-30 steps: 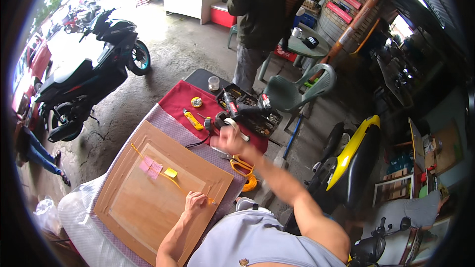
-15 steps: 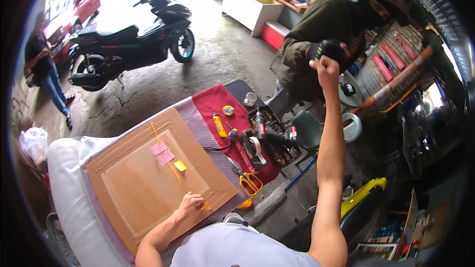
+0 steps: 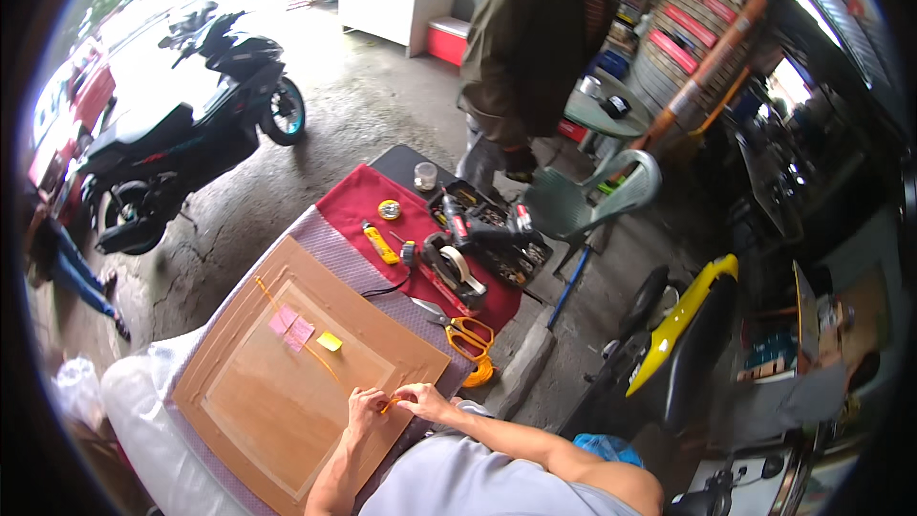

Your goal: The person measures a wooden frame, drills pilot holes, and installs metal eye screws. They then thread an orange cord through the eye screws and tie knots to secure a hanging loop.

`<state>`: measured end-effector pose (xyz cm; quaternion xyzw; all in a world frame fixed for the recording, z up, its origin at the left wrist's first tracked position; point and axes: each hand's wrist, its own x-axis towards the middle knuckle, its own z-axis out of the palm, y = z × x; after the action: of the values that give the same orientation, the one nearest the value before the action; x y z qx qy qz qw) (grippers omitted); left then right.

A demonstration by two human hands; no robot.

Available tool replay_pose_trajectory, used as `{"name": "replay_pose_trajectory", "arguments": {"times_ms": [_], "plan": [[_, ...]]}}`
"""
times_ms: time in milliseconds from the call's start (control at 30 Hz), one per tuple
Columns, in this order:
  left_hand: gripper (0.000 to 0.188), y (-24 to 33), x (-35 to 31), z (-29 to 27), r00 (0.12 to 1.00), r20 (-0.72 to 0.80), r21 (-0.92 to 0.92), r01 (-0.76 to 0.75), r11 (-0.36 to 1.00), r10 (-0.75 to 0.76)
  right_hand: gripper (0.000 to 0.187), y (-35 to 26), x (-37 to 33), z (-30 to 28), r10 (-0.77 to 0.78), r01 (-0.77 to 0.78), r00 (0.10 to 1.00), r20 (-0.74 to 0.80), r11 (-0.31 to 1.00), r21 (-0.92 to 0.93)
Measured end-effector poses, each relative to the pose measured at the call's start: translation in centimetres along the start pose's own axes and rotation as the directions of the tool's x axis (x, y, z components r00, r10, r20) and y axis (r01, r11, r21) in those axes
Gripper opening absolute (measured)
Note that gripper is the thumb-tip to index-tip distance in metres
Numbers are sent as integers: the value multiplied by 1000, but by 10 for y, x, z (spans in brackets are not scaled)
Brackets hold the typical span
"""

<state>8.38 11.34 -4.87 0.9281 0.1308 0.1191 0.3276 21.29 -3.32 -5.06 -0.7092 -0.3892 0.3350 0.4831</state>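
Close to my body, my left hand (image 3: 366, 409) and my right hand (image 3: 422, 401) meet over the near edge of a brown framed board (image 3: 420, 357). Both are closed, fingers pinched on a short piece of orange cord (image 3: 390, 405) between them. More of the orange line (image 3: 260, 281) runs across the board to its far edge, passing by two pink paper notes (image 3: 291, 326). A yellow note (image 3: 330, 341) lies to the right of the line. Whether the piece in my fingers joins that line is hidden by my left hand.
Right of the board lie orange-handled scissors (image 3: 468, 336), an orange cord bundle (image 3: 480, 373), a tape dispenser (image 3: 454, 268) and a yellow glue tube (image 3: 380, 242) on red cloth (image 3: 344, 199). A person (image 3: 535, 48) stands beyond, by a green chair (image 3: 564, 205). A scooter (image 3: 181, 148) is parked left.
My right hand has come down from the other person's raised fist to the cord beside my left hand. That person has lowered their arm and straightened up. The view has shifted right.
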Motion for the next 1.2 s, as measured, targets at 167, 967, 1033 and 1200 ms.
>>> {"name": "replay_pose_trajectory", "arguments": {"times_ms": [167,967,1033,1200], "plan": [[13,10,8,-2,999,-24,-19,-29,999,29,26,6,8,-9,-48,73,992,114,972,-225],[17,7,1,6,956,-204,44,-204,978,208,13,1,31,-15,423,-541,841,338,678,497],[17,5,1,7,979,-164,23,-116,993,118,13,-2,30,-6,450,-501,860,240,657,564],[14,9,-3,18,962,-265,-114,30,993,-59,14,3,27,-4,434,-389,894,114,620,681]]}}
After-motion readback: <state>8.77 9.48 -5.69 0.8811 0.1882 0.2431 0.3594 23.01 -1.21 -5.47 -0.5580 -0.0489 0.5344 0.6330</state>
